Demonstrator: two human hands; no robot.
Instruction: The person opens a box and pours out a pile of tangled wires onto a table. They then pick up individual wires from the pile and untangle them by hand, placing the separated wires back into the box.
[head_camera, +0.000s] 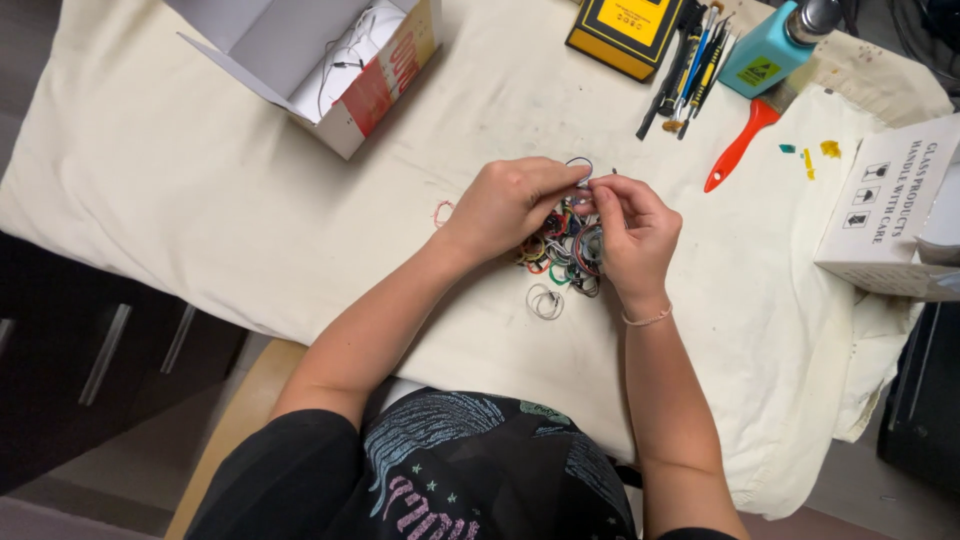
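Observation:
A pile of small coiled wires (563, 250) in several colours lies on a cream cloth (200, 180) that covers the table. My left hand (505, 205) and my right hand (632, 235) meet just above the pile, fingertips pinched together on one thin wire loop (580, 164). Each hand holds an end of that wire. One white coil (545, 301) lies apart below the pile, and a small pink wire loop (441, 212) lies to the left of my left hand.
An open white and red cardboard box (330, 60) stands at the back left. At the back right are a yellow and black case (625, 30), several hand tools (690, 65), a teal dispenser bottle (765, 55), a red-handled brush (740, 145) and a white carton (885, 210).

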